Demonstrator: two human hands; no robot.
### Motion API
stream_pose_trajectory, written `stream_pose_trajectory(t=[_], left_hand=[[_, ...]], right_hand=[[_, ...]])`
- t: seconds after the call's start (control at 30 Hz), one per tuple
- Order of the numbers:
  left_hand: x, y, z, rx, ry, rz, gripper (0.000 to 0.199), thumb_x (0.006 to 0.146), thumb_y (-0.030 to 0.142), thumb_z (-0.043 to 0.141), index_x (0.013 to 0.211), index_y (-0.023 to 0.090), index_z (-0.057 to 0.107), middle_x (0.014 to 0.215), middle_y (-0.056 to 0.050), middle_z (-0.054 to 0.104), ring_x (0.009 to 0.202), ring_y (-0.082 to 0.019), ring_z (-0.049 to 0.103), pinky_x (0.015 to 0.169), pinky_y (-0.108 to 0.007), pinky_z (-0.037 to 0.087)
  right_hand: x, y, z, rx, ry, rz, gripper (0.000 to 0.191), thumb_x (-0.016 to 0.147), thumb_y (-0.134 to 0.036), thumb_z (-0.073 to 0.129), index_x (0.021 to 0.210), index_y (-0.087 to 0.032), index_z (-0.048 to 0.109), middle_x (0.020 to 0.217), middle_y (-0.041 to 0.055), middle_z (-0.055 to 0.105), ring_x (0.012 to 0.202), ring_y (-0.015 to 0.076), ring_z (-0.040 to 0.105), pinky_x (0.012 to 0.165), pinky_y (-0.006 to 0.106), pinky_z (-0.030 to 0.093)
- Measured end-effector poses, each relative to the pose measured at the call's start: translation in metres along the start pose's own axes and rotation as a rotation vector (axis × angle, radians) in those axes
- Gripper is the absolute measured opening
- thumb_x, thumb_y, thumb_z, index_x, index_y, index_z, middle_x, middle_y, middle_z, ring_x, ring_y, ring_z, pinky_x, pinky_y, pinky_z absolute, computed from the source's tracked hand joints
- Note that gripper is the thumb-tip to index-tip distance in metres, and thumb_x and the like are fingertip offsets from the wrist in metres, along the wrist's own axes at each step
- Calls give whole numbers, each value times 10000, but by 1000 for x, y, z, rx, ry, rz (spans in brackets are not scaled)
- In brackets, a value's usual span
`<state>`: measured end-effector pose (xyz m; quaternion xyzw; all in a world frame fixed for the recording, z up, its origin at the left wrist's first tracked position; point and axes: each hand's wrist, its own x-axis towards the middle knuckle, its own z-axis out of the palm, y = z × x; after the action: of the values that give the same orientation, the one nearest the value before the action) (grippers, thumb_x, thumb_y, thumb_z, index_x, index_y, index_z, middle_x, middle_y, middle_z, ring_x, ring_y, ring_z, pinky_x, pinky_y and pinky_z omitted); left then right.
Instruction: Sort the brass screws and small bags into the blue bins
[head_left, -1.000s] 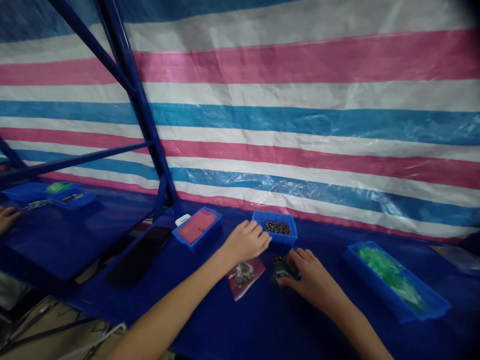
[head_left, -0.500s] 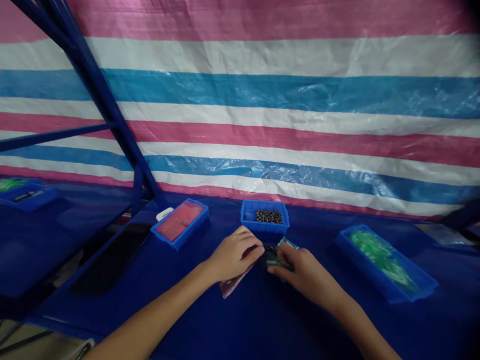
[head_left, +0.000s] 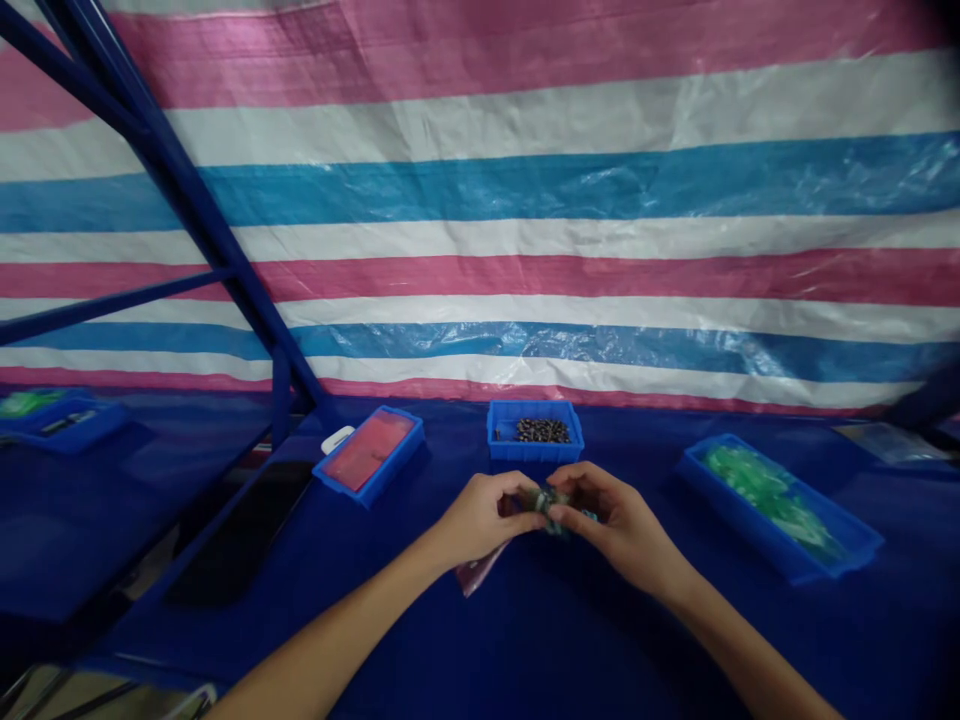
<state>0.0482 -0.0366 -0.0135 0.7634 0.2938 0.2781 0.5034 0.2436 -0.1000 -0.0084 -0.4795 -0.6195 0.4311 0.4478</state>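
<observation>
My left hand and my right hand meet over the middle of the table, thumbs and fingers pinched. Between them is a small greenish see-through plastic bag, crumpled and partly covered by my fingers; its contents are too blurred to tell. A pinkish-red plastic packet sticks out below my left hand. Whether that hand grips it or it lies on the table, I cannot tell. Just beyond my hands stands a blue bin with many small dark metal pieces in it.
Left of my hands is a blue bin of red packets, with a white object beside it and a black flat mat nearer. On the right, another blue bin holds green packets. A blue frame post rises at left.
My right hand has moved in toward my left, and both now pinch the greenish bag. My left fingers have come off the top and closed beside it. The view has tilted slightly.
</observation>
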Motion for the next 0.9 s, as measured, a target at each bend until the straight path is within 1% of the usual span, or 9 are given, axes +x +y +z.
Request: stream_pose_trajectory(t=[0.07,0.13,0.2,0.27,0.43,0.5,0.6,0.8,0.9], left_hand=[[0,0,0,-44,20,-2,213,806,332,726,906,149,680,821,-23,683,735,-140,604,680,-232,435],[0,-1,-1,-106,38,-7,231,810,348,718,890,139,659,804,-25,670,723,-141,599,680,-242,441],[0,-3,-2,-158,27,-12,246,811,360,715,878,136,641,787,-23,657,715,-141,595,680,-247,444],[0,-4,-3,-180,14,-20,264,815,383,708,861,133,635,778,-25,651,708,-141,594,675,-248,444],[0,-7,-4,-142,2,-56,343,864,467,630,859,125,651,723,-16,628,636,-123,561,623,-238,420],[0,-9,-4,-124,-13,-80,352,845,478,652,826,127,644,688,-3,611,612,-117,548,595,-228,402],[0,-12,-4,-125,-23,-115,361,825,484,672,784,128,627,650,9,593,583,-113,537,558,-218,378],[2,-12,-5,-177,29,-80,325,852,445,651,862,120,650,774,-35,662,685,-141,593,637,-238,427],[2,-10,-6,-154,20,-68,323,862,441,640,857,118,648,776,-40,663,697,-145,596,651,-243,429]], right_hand=[[0,-1,0,-11,10,-2,314,843,-399,676,1082,-227,569,889,0,623,813,149,598,748,279,477],[0,-2,-1,-86,10,-1,298,833,-417,681,1039,-220,593,898,6,633,818,159,601,747,284,482],[0,-3,-1,-180,-10,3,250,856,-445,641,933,-208,620,847,6,640,785,162,596,714,280,477],[-1,-3,0,-238,-30,7,278,890,-471,577,854,-199,624,770,3,627,736,159,581,669,272,464],[-3,-4,1,-270,-37,6,316,931,-458,512,804,-183,600,716,-9,573,674,130,515,613,243,408],[-3,-4,1,-266,-34,9,318,939,-452,499,798,-184,596,711,-13,567,668,127,511,608,242,399],[-3,-4,2,-249,-40,11,314,947,-444,482,818,-187,609,731,-7,596,692,138,545,631,252,416],[0,-2,0,-177,-58,34,274,932,-441,509,957,-193,622,782,9,653,735,152,604,678,260,465],[0,-1,-1,-196,-59,44,281,918,-456,533,918,-191,629,773,11,655,719,149,595,656,258,463]])
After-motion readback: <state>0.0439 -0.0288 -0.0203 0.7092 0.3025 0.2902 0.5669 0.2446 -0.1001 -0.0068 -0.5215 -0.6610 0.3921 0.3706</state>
